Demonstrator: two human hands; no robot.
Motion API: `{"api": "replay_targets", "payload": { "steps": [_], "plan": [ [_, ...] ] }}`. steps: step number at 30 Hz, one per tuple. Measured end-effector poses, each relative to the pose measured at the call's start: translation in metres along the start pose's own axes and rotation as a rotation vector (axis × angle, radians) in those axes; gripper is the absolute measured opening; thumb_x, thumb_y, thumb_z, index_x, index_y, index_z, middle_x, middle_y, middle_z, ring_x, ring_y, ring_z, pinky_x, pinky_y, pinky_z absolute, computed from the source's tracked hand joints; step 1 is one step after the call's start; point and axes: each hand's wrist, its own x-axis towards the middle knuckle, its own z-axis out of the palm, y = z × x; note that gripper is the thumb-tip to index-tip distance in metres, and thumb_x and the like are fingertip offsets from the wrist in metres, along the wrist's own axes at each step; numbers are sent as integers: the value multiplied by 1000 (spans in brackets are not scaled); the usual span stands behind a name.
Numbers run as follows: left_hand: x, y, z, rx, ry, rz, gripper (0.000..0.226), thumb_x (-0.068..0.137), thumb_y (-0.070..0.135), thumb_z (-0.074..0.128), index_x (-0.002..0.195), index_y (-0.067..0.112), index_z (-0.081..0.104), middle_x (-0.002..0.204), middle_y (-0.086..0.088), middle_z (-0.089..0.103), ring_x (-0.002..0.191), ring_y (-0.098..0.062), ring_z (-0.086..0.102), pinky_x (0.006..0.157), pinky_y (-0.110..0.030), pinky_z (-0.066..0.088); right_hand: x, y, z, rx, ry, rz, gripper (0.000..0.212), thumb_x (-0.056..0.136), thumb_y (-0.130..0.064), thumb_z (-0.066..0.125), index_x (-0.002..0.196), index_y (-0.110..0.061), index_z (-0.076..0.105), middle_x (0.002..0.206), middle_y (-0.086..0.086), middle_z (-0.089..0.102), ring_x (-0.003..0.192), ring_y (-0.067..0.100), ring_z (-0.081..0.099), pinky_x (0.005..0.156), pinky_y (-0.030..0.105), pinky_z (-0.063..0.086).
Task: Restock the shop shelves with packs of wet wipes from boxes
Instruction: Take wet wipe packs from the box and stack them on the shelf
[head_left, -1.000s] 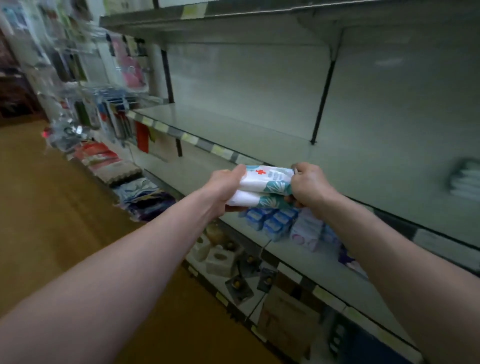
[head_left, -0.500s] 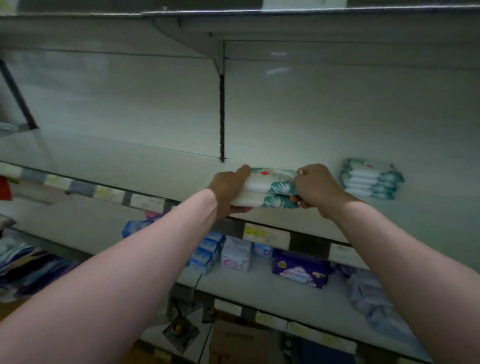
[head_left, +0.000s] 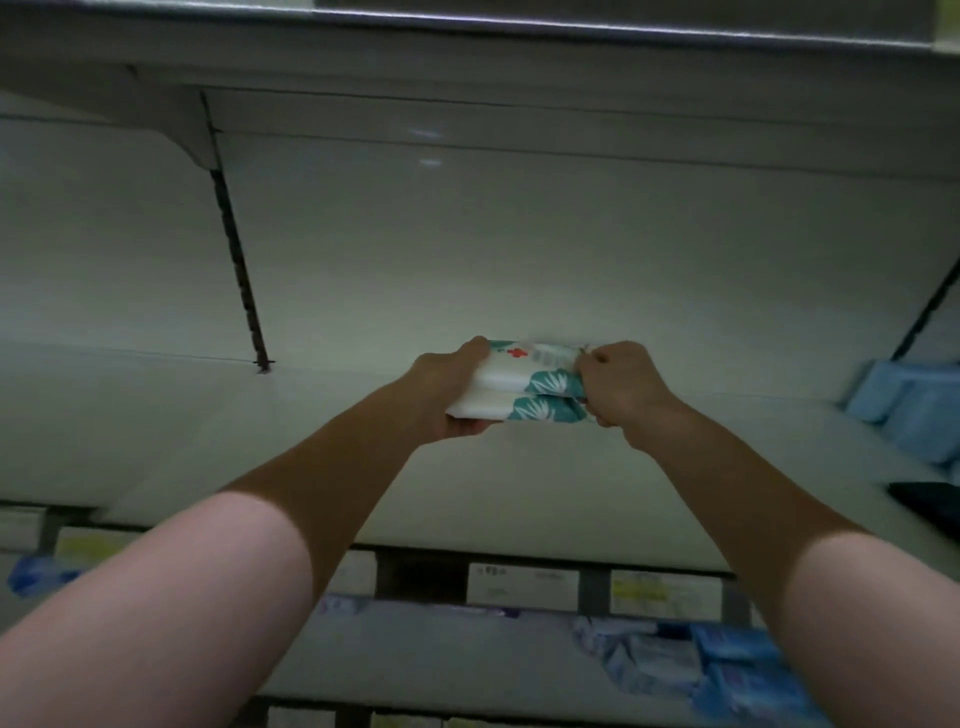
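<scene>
Now both hands hold one small stack of two wet wipe packs (head_left: 524, 387), one pack lying flat on the other. The left hand (head_left: 449, 397) is wrapped round the left end of the stack, from its top to its underside. The right hand (head_left: 626, 389) is curled tight round the right end. So the packs sit between the two hands.

The stack is near the back edge of the shelf (head_left: 311, 447), close to the back wall (head_left: 519, 249). Whether the lower pack touches the shelf, I cannot tell. To the left, open shelf surface runs past the slotted upright (head_left: 241, 270). To the right, well apart, blue packs (head_left: 906, 415) stand near the right edge, with a dark thing (head_left: 930, 501) in front of them. Along the front edge run price labels (head_left: 522, 584). Below, on the lower shelf (head_left: 441, 670), lie blue packets (head_left: 737, 670).
</scene>
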Motion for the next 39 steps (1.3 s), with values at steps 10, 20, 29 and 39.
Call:
{"api": "replay_targets", "payload": {
  "steps": [10, 20, 29, 39],
  "plan": [
    [47, -6, 38, 86, -70, -122, 37, 90, 41, 62, 103, 7, 56, 85, -14, 66, 54, -19, 65, 40, -20, 49, 73, 36, -18, 25, 24, -34, 46, 98, -13, 46, 53, -12, 38, 56, 4, 40, 51, 18, 37, 48, 24, 28],
    [68, -13, 43, 119, 37, -143, 21, 94, 26, 60, 87, 7, 54, 80, -14, 63, 60, -19, 61, 39, -18, 48, 108, 54, -9, -124, 95, -87, 26, 100, -11, 38, 82, -4, 55, 95, 21, 59, 84, 27, 54, 70, 26, 35],
    [67, -12, 44, 224, -66, -158, 14, 90, 23, 64, 92, 9, 60, 68, -7, 68, 47, -11, 61, 40, -17, 47, 120, 66, -4, -474, 161, -145, 29, 101, -23, 39, 108, -2, 59, 110, 19, 63, 100, 34, 59, 71, 30, 35],
    [62, 10, 59, 87, -170, -42, 11, 91, 22, 63, 95, 13, 59, 71, -6, 68, 51, -11, 64, 38, -17, 47, 97, 31, -41, -146, -35, -79, 41, 95, -45, 46, 83, -9, 61, 84, 10, 66, 68, 24, 59, 60, 26, 41]
  ]
}}
